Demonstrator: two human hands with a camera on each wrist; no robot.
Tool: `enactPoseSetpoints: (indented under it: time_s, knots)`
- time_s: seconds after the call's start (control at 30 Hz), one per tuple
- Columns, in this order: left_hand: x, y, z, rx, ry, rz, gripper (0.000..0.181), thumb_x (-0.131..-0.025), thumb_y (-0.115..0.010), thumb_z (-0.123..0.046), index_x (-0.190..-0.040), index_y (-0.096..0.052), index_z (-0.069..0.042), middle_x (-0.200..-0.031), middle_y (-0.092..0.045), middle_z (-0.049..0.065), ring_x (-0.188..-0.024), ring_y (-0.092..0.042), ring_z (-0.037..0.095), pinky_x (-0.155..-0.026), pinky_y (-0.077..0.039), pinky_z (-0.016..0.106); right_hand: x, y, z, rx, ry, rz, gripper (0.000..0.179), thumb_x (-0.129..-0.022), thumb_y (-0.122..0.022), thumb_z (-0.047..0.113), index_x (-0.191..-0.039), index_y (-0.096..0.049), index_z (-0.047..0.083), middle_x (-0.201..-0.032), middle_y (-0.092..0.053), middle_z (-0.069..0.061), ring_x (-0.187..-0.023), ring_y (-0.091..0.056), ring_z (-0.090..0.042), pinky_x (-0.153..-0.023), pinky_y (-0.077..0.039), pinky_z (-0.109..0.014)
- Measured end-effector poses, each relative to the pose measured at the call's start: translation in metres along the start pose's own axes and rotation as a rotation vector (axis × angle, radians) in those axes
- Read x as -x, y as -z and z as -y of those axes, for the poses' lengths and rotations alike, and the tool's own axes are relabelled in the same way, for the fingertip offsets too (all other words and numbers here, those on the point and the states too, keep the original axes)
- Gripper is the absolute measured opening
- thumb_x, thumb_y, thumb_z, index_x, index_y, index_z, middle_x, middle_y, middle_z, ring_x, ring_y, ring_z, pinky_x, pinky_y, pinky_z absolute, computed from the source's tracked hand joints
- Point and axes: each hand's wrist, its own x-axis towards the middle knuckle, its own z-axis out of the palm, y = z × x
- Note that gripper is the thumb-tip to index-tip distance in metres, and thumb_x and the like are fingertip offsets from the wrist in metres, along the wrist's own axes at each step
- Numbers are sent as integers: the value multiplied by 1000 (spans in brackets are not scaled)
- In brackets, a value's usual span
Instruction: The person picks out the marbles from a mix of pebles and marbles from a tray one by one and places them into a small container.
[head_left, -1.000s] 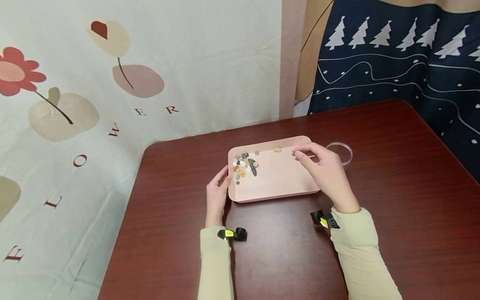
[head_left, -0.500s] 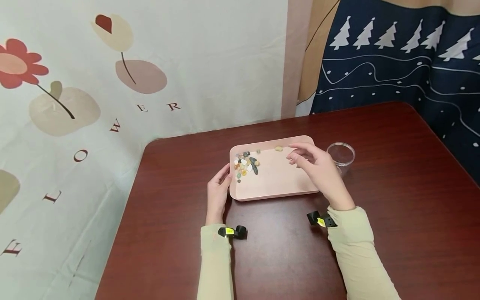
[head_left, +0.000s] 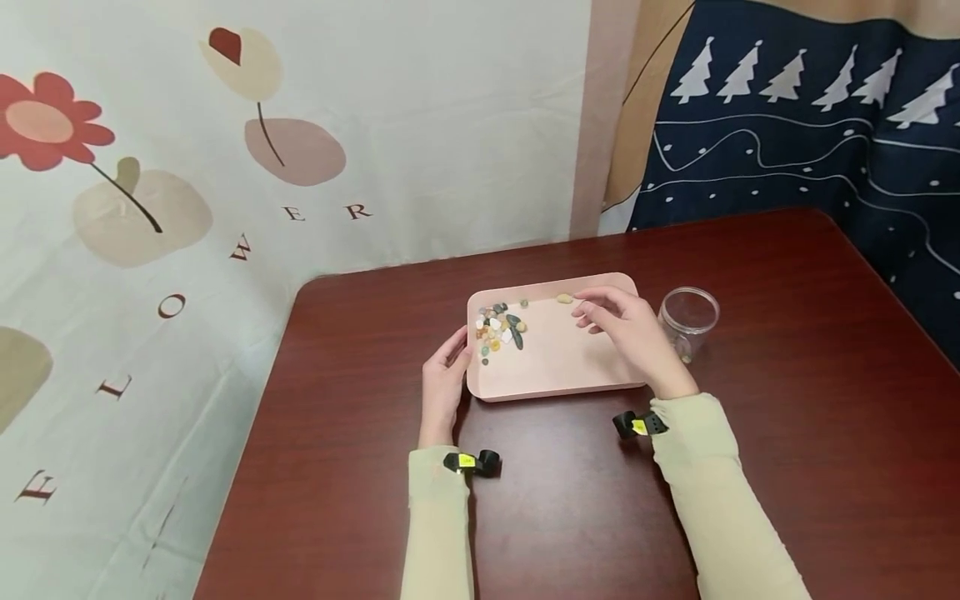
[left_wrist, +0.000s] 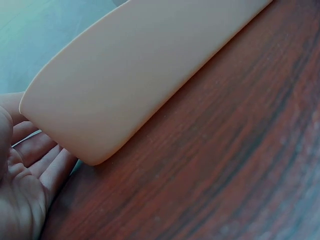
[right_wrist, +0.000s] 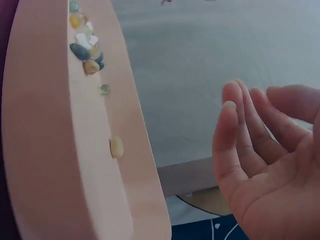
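Note:
A pink rectangular tray (head_left: pixel 570 358) lies on the table with a cluster of colourful pebbles (head_left: pixel 495 337) at its left end. A yellowish pebble (right_wrist: pixel 116 147) and a small clear greenish pebble (right_wrist: pixel 104 89) lie apart along the far side. Above the right part of the tray hovers my right hand (head_left: pixel 626 329), thumb and fingers apart with nothing between them. My left hand (left_wrist: pixel 32 170) rests at the tray's left end, fingers extended along the end wall. Beside my right hand stands a clear round jar (head_left: pixel 690 310), with something small near its bottom.
The dark red wooden table (head_left: pixel 360 400) reaches back to a pale curtain (head_left: pixel 450 125) with flower prints. A dark blue cloth (head_left: pixel 787 150) with white trees hangs behind the right corner.
The right hand's fingertips have parted, and the hand has shifted slightly left relative to the tray. More of the clear jar shows now. The left hand keeps its place at the tray.

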Motion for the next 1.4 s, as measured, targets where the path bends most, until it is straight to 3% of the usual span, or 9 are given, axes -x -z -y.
enactPoseSetpoints:
  time_s: [0.17,0.37,0.53,0.83,1.23,1.4]
  knots:
    - [-2,1,0,-3,-27,7,33,-86,-59,-14,-119,-59,-18,-120,-56,-1,-110,-50,9,-88,-43,24,-16,0,2,65,33,105,25,-93,-47,12,-115,-55,2,-95,-62,-14,-83,-62,-21,-73,-51,-31]
    - [1,1,-3,-3,-18,10,34,-87,-58,-13,-120,-58,-17,-120,-55,-1,-111,-50,9,-88,-43,23,-33,-7,4,178,-48,179,23,-91,-51,14,-113,-58,9,-92,-64,-10,-82,-61,-24,-72,-51,-32]
    - [-1,3,1,-10,-15,3,33,-86,-60,-16,-119,-59,-19,-119,-56,-3,-109,-51,7,-88,-43,23,-46,-9,0,241,-109,251,25,-91,-51,15,-115,-56,8,-97,-62,-16,-86,-60,-28,-75,-50,-32]
    - [-2,1,2,-14,-14,-5,33,-86,-59,-16,-119,-59,-19,-118,-56,-4,-109,-51,7,-88,-43,22,-67,-12,3,333,-184,267,30,-89,-53,16,-118,-55,10,-114,-55,-10,-92,-57,-26,-78,-49,-35]
    - [1,0,1,-19,-22,-7,33,-87,-58,-15,-120,-58,-20,-119,-56,-3,-109,-51,7,-88,-43,23,-88,-23,-3,342,-241,367,28,-91,-47,12,-118,-55,8,-110,-55,-13,-96,-56,-27,-80,-47,-39]
    - [0,0,1,-3,-52,3,34,-87,-58,-11,-121,-58,-14,-120,-56,3,-110,-51,12,-88,-43,24,-94,-28,-7,366,-256,378,29,-90,-49,12,-118,-55,9,-105,-57,-13,-92,-56,-28,-74,-47,-36]
